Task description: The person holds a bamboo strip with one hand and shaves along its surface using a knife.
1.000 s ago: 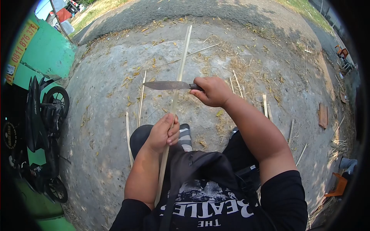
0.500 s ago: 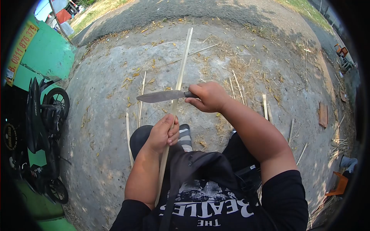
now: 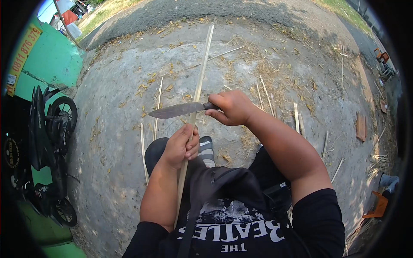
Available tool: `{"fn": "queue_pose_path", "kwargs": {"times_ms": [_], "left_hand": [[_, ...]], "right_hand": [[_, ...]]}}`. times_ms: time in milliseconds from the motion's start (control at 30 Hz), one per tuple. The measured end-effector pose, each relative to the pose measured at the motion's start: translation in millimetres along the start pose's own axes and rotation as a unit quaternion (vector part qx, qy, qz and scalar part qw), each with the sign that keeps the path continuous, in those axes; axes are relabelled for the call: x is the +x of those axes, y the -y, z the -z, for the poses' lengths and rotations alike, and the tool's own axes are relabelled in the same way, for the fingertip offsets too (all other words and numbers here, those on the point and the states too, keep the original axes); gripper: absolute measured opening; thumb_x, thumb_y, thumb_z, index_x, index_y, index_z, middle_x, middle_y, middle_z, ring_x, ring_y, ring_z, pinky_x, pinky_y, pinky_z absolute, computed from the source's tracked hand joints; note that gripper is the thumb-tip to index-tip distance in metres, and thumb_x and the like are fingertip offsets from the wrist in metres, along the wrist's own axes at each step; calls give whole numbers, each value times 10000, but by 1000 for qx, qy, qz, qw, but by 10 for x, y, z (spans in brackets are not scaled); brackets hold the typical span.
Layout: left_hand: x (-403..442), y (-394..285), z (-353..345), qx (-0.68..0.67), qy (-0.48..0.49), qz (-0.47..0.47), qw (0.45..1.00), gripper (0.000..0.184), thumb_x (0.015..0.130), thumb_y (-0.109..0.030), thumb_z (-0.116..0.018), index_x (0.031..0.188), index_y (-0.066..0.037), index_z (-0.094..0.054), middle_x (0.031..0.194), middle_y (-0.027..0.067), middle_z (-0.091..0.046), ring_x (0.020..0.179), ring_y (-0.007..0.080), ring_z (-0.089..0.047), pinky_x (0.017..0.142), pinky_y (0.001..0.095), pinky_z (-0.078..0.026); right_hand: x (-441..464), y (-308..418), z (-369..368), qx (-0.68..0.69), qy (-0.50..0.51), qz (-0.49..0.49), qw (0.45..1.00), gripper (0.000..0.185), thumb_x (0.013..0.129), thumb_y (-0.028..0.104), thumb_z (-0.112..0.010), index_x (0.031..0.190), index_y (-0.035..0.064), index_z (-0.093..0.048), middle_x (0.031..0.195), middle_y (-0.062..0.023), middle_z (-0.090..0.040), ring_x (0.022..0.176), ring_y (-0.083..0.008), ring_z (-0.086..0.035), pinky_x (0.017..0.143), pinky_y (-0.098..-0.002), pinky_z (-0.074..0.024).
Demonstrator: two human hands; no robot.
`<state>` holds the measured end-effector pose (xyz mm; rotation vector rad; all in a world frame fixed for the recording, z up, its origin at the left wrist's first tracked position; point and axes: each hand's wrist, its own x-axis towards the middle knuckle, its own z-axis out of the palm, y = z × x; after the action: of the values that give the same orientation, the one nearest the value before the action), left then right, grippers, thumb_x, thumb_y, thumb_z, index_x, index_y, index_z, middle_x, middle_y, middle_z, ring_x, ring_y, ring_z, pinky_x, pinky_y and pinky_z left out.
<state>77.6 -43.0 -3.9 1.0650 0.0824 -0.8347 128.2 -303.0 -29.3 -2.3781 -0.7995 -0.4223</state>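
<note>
Grips a long pale strip in the left hand, with fingers and thumb closed round it, near the middle of the scene. Slants the strip from the near side, beside the left forearm, up toward the dark road at the far side. Clasps a knife by its dark handle in the right hand, with fingers curled firmly and thumb pressed against the grip. Holds the blade crosswise at the strip, just to the far side of the left hand, tip to the left; cannot tell contact there from a slight gap. Wears a black printed T-shirt and striped footwear, visible just right of the left hand. Has bent knees set apart above grey concrete, strewn with yellow leaves and dry shavings. Has loose strips lying about, on the left and the right. Faces a dark motorcycle and a green wall at left, a reddish-brown block at right.
</note>
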Motion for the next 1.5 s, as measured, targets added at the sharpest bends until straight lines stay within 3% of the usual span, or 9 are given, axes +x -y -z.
{"fn": "queue_pose_path", "kwargs": {"times_ms": [700, 833, 1067, 1100, 1233, 1333, 1500], "left_hand": [[24, -10, 8, 10, -30, -21, 999, 324, 1146, -401, -432, 1080, -99, -529, 655, -41, -395, 454, 47, -365, 425, 212, -342], [11, -18, 54, 7, -38, -31, 999, 326, 1146, -403, -429, 1081, -100, -530, 654, -39, -396, 451, 47, -363, 422, 214, -342], [-6, -1, 82, -9, -25, -26, 999, 324, 1148, -405, -420, 1072, -106, -522, 648, -43, -383, 446, 51, -360, 418, 221, -342], [-28, 1, 64, -10, -24, -23, 999, 323, 1149, -404, -419, 1071, -108, -520, 646, -44, -380, 445, 52, -359, 417, 220, -341], [-17, -5, 55, -5, -18, -19, 1000, 319, 1152, -400, -409, 1072, -111, -517, 640, -45, -376, 444, 53, -356, 416, 218, -336], [-3, -20, 99, -27, -13, -31, 999, 318, 1152, -399, -407, 1069, -112, -514, 640, -45, -375, 444, 53, -354, 417, 218, -335], [-19, 25, 7, 15, -10, -2, 1000, 321, 1153, -401, -401, 1059, -114, -509, 640, -46, -377, 442, 53, -356, 415, 215, -334]], "right_hand": [[16, -38, 36, -2, 36, -34, 999, 343, 981, 427, -679, 951, 95, -597, 723, -155, -635, 712, -425, -652, 611, -510, -493], [0, -263, 1, 38, 45, -143, 988, 417, 1008, 490, -604, 965, 76, -600, 759, -184, -665, 768, -447, -670, 679, -533, -522], [21, -48, 7, 22, 56, -73, 996, 388, 1007, 470, -621, 971, 84, -603, 791, -176, -679, 775, -440, -675, 684, -531, -525], [32, -104, -4, 14, 18, -96, 995, 396, 1009, 474, -618, 955, 82, -606, 790, -178, -680, 785, -435, -676, 686, -526, -526], [25, -200, 70, 34, 40, -166, 985, 413, 1008, 485, -619, 961, 75, -609, 780, -194, -676, 792, -437, -679, 690, -530, -527], [0, -28, -14, 27, 48, -80, 995, 419, 1012, 480, -617, 952, 65, -616, 761, -201, -671, 773, -444, -678, 681, -533, -524], [82, -318, 149, 67, -9, -211, 975, 414, 1014, 471, -620, 972, 60, -619, 736, -206, -664, 757, -454, -670, 674, -533, -515]]}}
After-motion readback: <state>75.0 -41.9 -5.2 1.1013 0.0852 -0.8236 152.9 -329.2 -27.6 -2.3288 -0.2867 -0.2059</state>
